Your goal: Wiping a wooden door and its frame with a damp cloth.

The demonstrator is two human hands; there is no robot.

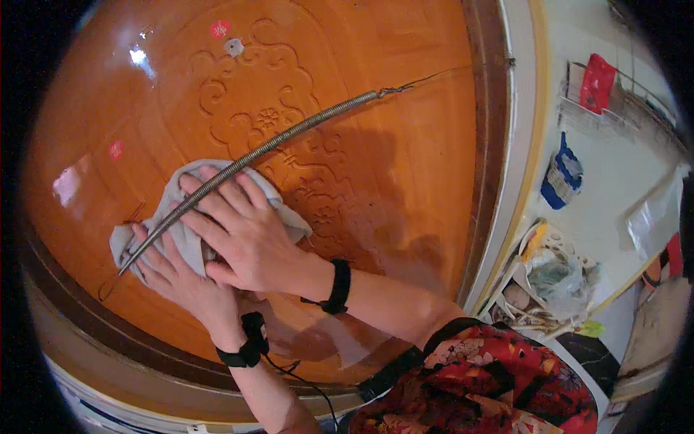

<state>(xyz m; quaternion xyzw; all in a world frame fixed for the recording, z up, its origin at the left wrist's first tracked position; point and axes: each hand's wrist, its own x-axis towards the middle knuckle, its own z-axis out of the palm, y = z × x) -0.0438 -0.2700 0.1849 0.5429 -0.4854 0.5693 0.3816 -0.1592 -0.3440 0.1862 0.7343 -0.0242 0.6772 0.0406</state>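
Note:
A light grey cloth (187, 187) lies bunched against an orange-brown varnished wooden panel with carved scrollwork, perhaps a door. My right hand (249, 238) rests on the cloth, palm down, fingers extended and a little apart. Lower left, my left hand (190, 287) also lies on it with spread fingers; its thumb is hidden. Neither hand's grip closes round the cloth. A long metal coil spring (303, 127) runs diagonally over the cloth and the fingers of both hands. Thin wire extends from its upper end towards the dark frame (485, 163); a wire loop is at its lower end.
Red round stickers (219, 29) and a pale, roughly round spot (234, 48) mark the panel. At right are a blue and white container (563, 176), a red item (597, 83) and a basket (523, 276) with plastic bags. Black bands circle both wrists; a cable hangs by the left one.

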